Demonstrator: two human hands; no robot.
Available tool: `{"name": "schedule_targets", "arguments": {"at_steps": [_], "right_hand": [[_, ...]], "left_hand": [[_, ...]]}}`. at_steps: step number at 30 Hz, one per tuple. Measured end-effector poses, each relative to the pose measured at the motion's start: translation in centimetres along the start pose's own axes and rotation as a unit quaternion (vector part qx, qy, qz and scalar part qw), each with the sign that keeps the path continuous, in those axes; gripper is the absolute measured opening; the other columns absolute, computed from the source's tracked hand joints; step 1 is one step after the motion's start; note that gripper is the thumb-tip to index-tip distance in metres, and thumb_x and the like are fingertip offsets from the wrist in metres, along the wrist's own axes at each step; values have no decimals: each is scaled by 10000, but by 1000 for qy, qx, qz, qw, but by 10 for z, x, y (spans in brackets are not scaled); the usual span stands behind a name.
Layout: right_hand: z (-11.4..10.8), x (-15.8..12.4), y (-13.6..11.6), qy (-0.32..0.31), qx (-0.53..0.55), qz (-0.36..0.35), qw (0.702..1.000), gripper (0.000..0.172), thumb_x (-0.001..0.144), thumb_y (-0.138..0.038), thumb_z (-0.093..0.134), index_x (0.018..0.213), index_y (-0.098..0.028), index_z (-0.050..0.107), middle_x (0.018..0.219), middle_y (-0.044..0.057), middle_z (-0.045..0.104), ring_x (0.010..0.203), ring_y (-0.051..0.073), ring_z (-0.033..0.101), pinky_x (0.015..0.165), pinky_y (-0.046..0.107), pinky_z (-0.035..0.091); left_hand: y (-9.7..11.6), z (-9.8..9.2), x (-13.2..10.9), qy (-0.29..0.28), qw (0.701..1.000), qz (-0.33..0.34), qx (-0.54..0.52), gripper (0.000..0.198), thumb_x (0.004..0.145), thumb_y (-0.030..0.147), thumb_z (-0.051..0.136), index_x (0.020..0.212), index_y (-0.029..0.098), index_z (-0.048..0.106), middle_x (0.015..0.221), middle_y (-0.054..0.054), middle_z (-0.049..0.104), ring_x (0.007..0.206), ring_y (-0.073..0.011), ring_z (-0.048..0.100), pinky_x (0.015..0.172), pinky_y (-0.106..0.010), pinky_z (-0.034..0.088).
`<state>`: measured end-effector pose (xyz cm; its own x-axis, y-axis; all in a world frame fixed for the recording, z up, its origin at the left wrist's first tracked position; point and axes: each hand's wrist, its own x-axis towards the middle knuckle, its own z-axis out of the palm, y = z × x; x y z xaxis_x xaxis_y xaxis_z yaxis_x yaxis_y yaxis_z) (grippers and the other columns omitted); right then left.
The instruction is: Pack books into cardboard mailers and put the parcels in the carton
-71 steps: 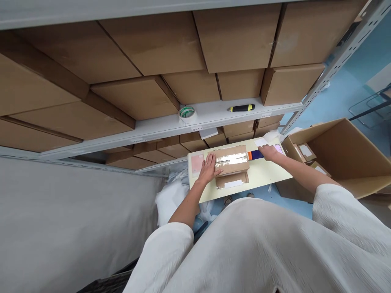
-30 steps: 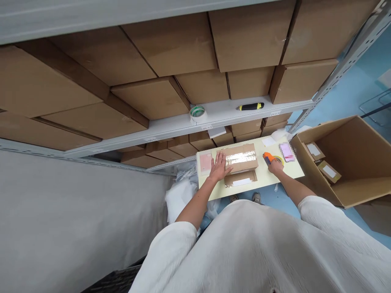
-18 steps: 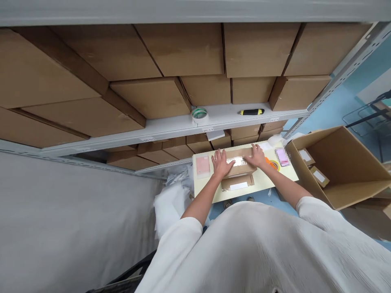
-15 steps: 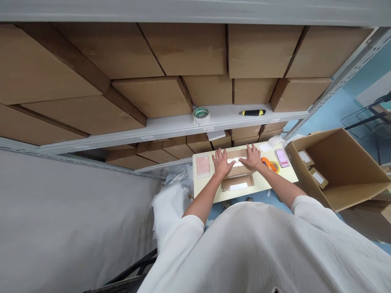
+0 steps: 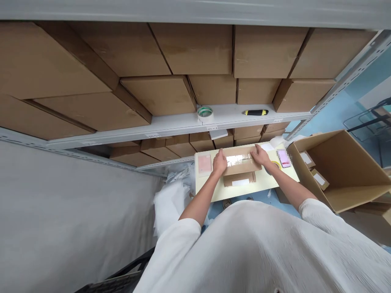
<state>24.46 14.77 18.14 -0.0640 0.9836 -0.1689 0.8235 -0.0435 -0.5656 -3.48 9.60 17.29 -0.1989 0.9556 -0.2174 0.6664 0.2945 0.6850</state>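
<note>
Between my two hands is a small cardboard box with shiny clear tape along its top. My left hand grips its left end, thumb on top. At the right end, my right hand is closed around the box edge. Just in front of it on the cream table lies a second, flat cardboard box with a white label. A yellow tape roll is partly hidden by my right forearm. Beyond it lies a phone with a pinkish, blurred screen.
A pink sheet lies at the table's left end. Right of the table stands a big open carton holding small labelled boxes. The shelf ahead carries cardboard boxes, a white tape roll and a utility knife. White packing material is heaped left.
My hands have gone from pressing flat on the taped top to gripping the box by its ends. The box appears tilted up, showing more of its taped face.
</note>
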Motion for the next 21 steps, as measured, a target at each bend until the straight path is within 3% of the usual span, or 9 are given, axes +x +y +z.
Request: {"name": "schedule_targets", "arguments": {"at_steps": [5,10,12,15,21], "right_hand": [[-27,-9,-20,107,34,-43,993,650,1053,-651,446,1488,-183,564,1387,199,713,1257,398,658,1073,536,533],[-35,-29,-19,137,40,-60,988,554,1073,-665,407,1349,-223,596,1357,171,697,1211,350,648,1040,477,527],[-27,-40,-10,111,30,-41,992,501,1078,-656,395,1268,-242,604,1303,152,702,1130,328,661,988,452,535],[-8,-53,8,65,6,-12,998,444,1069,-643,413,1184,-254,592,1226,137,706,1034,322,674,920,441,539],[18,-57,39,-41,-23,45,998,312,1063,-492,464,1213,-240,570,1023,103,743,947,310,708,878,418,542]], "left_hand": [[29,-20,-6,124,992,20,-25,417,1091,430,500,1469,258,545,1434,-171,611,1331,-347,626,1122,-485,497],[25,-23,-18,165,986,29,-28,319,1114,439,474,1368,256,532,1407,-149,598,1325,-300,616,1128,-443,493],[13,-14,-28,161,986,20,-21,334,1089,361,502,1405,255,512,1424,-147,600,1351,-290,607,1156,-434,482],[-11,8,-44,116,993,-15,-22,509,1005,262,550,1506,248,461,1495,-156,575,1305,-300,657,1137,-455,512],[-49,36,-53,22,995,-93,-14,767,937,272,607,1657,196,356,1498,-196,630,1374,-367,647,1125,-493,537]]}}
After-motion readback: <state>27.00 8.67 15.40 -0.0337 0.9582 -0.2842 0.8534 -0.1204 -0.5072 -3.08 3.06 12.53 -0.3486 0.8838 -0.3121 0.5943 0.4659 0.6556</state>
